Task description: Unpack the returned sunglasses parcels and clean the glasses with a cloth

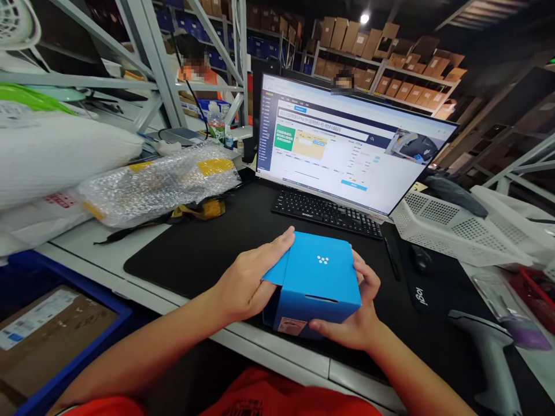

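Observation:
A blue cardboard box (323, 274) with a cluster of white dots on top is held between both hands over the black desk mat (208, 254). My left hand (255, 274) grips a flap at the box's left end, with the thumb and fingers closed around it. Around the right side wraps my right hand (362, 306), its thumb on the front face and its fingers at the far right edge. A pale label (292, 326) shows low on the front face. What is inside the box is hidden.
Behind the box stand a keyboard (325, 214) and a lit monitor (338, 144). Bubble-wrapped packages (160, 179) lie left. To the right are a mouse (420, 259), a barcode scanner (488, 352) and a white basket (455, 228). A person (195, 63) is beyond the frame.

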Action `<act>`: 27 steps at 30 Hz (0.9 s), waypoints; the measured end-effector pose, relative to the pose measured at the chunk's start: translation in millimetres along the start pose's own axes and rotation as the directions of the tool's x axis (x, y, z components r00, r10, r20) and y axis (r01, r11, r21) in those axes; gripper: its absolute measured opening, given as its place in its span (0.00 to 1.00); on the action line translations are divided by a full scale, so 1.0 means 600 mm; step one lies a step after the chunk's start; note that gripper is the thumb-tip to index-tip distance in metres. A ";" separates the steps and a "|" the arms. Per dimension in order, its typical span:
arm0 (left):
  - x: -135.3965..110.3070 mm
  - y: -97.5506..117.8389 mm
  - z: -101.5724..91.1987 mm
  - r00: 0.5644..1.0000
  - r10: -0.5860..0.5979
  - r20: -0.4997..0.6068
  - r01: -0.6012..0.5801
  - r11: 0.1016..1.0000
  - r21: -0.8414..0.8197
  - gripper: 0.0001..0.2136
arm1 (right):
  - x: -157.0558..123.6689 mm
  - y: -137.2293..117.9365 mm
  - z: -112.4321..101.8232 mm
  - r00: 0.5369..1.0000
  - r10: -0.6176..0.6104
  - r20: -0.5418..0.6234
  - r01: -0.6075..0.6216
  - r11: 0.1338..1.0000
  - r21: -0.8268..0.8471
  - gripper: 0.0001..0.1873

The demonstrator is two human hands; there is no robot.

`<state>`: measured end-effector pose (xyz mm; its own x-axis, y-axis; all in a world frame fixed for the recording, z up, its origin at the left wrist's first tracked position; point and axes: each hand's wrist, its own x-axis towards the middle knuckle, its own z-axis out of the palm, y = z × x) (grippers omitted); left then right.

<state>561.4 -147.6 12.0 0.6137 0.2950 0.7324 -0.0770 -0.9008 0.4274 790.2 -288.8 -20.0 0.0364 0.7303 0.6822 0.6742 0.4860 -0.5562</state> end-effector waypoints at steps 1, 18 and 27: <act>0.001 -0.005 -0.008 1.000 0.003 0.030 -0.003 1.000 -0.021 0.30 | -0.002 0.003 -0.005 1.000 -0.002 0.018 0.002 1.000 0.000 0.60; 0.020 0.004 -0.029 0.993 -0.102 0.053 0.106 0.991 -0.078 0.24 | 0.008 0.033 -0.023 0.992 -0.126 -0.015 0.126 0.992 0.029 0.49; 0.032 0.011 -0.100 0.918 -0.009 0.396 -0.021 0.997 0.070 0.35 | 0.028 -0.005 -0.024 0.973 -0.191 0.131 0.194 0.981 -0.005 0.55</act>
<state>525.3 -128.6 60.5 0.8754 0.1526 0.4586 -0.0344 -0.9267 0.3741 799.4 -285.3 0.0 -0.1905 0.6804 0.7077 0.6723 0.6157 -0.4110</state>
